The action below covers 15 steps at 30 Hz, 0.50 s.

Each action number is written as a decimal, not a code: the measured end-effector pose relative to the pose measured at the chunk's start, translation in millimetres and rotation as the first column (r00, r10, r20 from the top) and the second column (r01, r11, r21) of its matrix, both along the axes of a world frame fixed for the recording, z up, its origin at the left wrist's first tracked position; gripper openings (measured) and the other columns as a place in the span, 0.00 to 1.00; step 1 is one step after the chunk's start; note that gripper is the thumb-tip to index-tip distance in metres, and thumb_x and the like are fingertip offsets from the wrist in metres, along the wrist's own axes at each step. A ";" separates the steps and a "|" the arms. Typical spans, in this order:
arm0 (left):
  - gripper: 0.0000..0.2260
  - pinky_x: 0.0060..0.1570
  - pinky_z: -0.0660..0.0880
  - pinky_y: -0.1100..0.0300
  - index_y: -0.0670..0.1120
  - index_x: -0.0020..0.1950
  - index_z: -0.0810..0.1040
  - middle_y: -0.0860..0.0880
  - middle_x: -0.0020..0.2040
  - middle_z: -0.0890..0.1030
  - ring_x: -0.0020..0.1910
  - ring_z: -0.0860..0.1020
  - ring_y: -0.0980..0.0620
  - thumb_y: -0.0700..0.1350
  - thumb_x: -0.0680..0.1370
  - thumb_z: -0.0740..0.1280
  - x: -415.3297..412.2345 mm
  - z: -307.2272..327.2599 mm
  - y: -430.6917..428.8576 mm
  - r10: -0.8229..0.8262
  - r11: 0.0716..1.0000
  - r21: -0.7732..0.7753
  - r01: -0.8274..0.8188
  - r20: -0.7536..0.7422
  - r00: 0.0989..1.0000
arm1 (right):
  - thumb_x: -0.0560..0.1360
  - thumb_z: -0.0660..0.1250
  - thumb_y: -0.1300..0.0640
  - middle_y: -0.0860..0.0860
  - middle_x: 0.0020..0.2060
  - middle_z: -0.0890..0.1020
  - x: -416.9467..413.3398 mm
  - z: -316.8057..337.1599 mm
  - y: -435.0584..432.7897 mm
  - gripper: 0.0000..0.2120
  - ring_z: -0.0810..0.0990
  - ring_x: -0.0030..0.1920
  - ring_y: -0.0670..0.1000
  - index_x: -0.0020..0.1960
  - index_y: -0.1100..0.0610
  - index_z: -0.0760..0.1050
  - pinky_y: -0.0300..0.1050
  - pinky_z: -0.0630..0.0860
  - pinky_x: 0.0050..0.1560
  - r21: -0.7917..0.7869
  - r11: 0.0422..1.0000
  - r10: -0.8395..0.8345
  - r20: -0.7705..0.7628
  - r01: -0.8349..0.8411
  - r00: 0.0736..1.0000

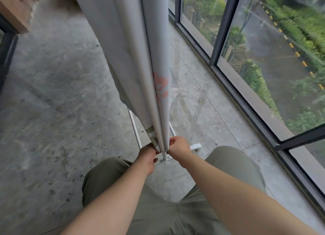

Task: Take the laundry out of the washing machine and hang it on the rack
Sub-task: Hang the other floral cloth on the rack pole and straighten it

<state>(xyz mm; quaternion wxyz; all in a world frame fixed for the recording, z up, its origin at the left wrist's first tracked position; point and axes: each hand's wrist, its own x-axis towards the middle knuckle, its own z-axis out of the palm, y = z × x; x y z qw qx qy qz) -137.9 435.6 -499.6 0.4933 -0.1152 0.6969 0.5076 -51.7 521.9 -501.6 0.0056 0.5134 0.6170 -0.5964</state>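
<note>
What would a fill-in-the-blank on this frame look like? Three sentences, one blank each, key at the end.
1. The sheet hangs over a white ____.
2. Its bottom edge is pinched by ____ hands, the left hand and the right hand.
3. The window lies on the person's ____ side.
Missing words: rack; two; right.

Bare forearms point(112, 197) — loose olive-green trousers point(156, 217), softly creased at the lap.
</note>
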 end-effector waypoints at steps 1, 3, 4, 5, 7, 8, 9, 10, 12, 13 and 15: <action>0.12 0.44 0.70 0.56 0.50 0.47 0.81 0.51 0.45 0.84 0.48 0.78 0.54 0.38 0.79 0.59 -2.0 0.4 0.8 -0.012 1.000 -0.013 0.012 -0.005 1.000 | 0.72 0.63 0.67 0.61 0.44 0.83 -0.8 0.9 -0.6 0.09 0.82 0.47 0.62 0.48 0.61 0.81 0.54 0.81 0.45 0.011 1.000 0.006 0.002 -0.006 1.000; 0.13 0.43 0.70 0.56 0.49 0.47 0.80 0.49 0.46 0.84 0.48 0.79 0.54 0.36 0.78 0.59 -6.1 1.0 2.2 -0.045 0.998 -0.047 0.045 -0.014 0.999 | 0.72 0.63 0.68 0.61 0.44 0.83 -1.3 2.1 -2.8 0.09 0.82 0.47 0.62 0.47 0.62 0.81 0.51 0.80 0.42 0.024 1.000 0.005 0.003 -0.005 1.000; 0.13 0.42 0.70 0.57 0.49 0.47 0.80 0.48 0.45 0.84 0.47 0.80 0.54 0.35 0.78 0.59 -8.0 1.3 2.8 -0.064 0.996 -0.067 0.063 -0.017 0.998 | 0.72 0.63 0.68 0.61 0.43 0.83 -1.2 1.7 -3.6 0.08 0.82 0.48 0.62 0.46 0.62 0.80 0.50 0.79 0.41 0.035 0.999 0.005 0.003 -0.005 1.000; 0.13 0.41 0.70 0.57 0.48 0.46 0.81 0.48 0.44 0.84 0.46 0.81 0.54 0.35 0.77 0.59 -9.6 1.4 3.7 -0.079 0.993 -0.085 0.077 -0.019 0.997 | 0.72 0.63 0.67 0.60 0.44 0.83 -1.2 1.5 -3.9 0.08 0.82 0.48 0.62 0.47 0.61 0.80 0.50 0.78 0.41 0.047 0.999 0.008 0.003 -0.008 1.000; 0.13 0.40 0.68 0.57 0.48 0.45 0.80 0.49 0.40 0.84 0.43 0.81 0.55 0.35 0.77 0.59 -11.5 0.4 5.4 -0.085 0.990 -0.113 0.082 -0.023 0.996 | 0.73 0.64 0.66 0.58 0.46 0.83 -1.1 1.5 -4.5 0.07 0.82 0.48 0.59 0.49 0.59 0.78 0.50 0.79 0.42 0.061 0.998 0.028 0.008 -0.028 1.000; 0.13 0.39 0.67 0.58 0.48 0.45 0.80 0.49 0.41 0.84 0.43 0.81 0.54 0.35 0.77 0.59 -11.6 0.6 6.8 -0.080 0.989 -0.128 0.076 -0.031 0.996 | 0.73 0.65 0.64 0.57 0.46 0.82 -1.0 1.9 -4.7 0.07 0.82 0.48 0.58 0.50 0.57 0.76 0.50 0.80 0.42 0.065 0.997 0.036 0.013 -0.037 0.999; 0.13 0.39 0.67 0.58 0.48 0.45 0.80 0.48 0.43 0.84 0.44 0.81 0.54 0.36 0.77 0.58 -11.4 0.7 8.5 -0.073 0.987 -0.142 0.068 -0.034 0.997 | 0.73 0.65 0.63 0.56 0.47 0.82 -0.9 2.5 -4.8 0.07 0.81 0.48 0.57 0.49 0.55 0.74 0.49 0.79 0.41 0.065 0.997 0.036 0.018 -0.037 0.999; 0.13 0.39 0.66 0.58 0.48 0.45 0.80 0.48 0.45 0.84 0.46 0.81 0.53 0.36 0.77 0.58 -11.5 1.5 10.4 -0.069 0.986 -0.158 0.062 -0.041 0.997 | 0.73 0.66 0.63 0.56 0.47 0.81 -1.2 2.6 -4.9 0.07 0.80 0.47 0.56 0.48 0.54 0.72 0.48 0.77 0.38 0.068 0.997 0.035 0.019 -0.036 0.999; 0.13 0.40 0.66 0.58 0.48 0.45 0.79 0.48 0.45 0.84 0.49 0.81 0.51 0.35 0.77 0.57 -11.8 2.6 11.8 -0.065 0.981 -0.185 0.054 -0.055 0.996 | 0.72 0.65 0.63 0.55 0.45 0.79 -1.9 0.9 -4.5 0.09 0.77 0.42 0.53 0.43 0.52 0.67 0.45 0.72 0.34 0.074 0.996 0.043 0.022 -0.045 0.999; 0.13 0.41 0.67 0.57 0.48 0.44 0.79 0.48 0.45 0.83 0.51 0.82 0.50 0.35 0.78 0.57 -12.4 2.3 12.2 -0.061 0.979 -0.199 0.048 -0.058 0.996 | 0.72 0.64 0.64 0.54 0.43 0.78 -2.3 1.2 -3.7 0.10 0.74 0.40 0.52 0.42 0.52 0.65 0.43 0.69 0.33 0.085 0.994 0.061 0.031 -0.064 0.998; 0.13 0.45 0.68 0.56 0.47 0.44 0.78 0.46 0.48 0.83 0.56 0.80 0.47 0.34 0.78 0.57 -13.7 4.2 14.5 -0.094 0.969 -0.233 0.076 -0.069 0.993 | 0.70 0.61 0.65 0.52 0.38 0.75 -3.7 3.3 -1.9 0.09 0.72 0.37 0.51 0.39 0.52 0.66 0.41 0.66 0.31 0.124 0.983 0.125 0.063 -0.132 0.990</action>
